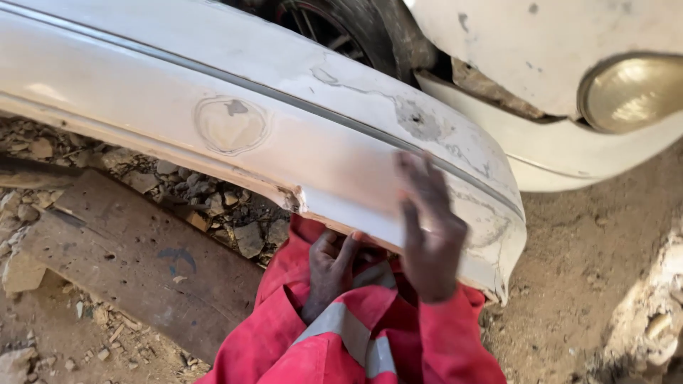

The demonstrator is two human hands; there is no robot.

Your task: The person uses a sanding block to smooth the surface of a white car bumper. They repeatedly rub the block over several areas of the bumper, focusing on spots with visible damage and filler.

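A white car bumper (235, 107) runs across the view from the upper left down to the lower right, detached from the car and resting over the person's lap. Its paint is scuffed, with a round sanded patch near its middle and cracked, flaking filler toward its right end; a thin dark trim line follows its length.

The right hand (429, 231) lies flat on the bumper's face near that right end — fingers spread and pointing up, palm against the paint, gripping nothing. It is somewhat blurred. The left hand (331, 269) sits just below the bumper's lower edge, fingers curled up under the lip and touching its underside; whether they actually clamp the edge cannot be told. The two hands are close but apart.

Below the bumper, red coverall legs (356, 341) with grey reflective strips fill the bottom centre. Left of them, under the bumper, a worn wooden plank (135, 263) lies on ground strewn with stones and rubble (213, 203). Above the bumper's right end stand a dark tyre (356, 32) and the white car body (533, 50) with a yellowed headlamp (629, 92).
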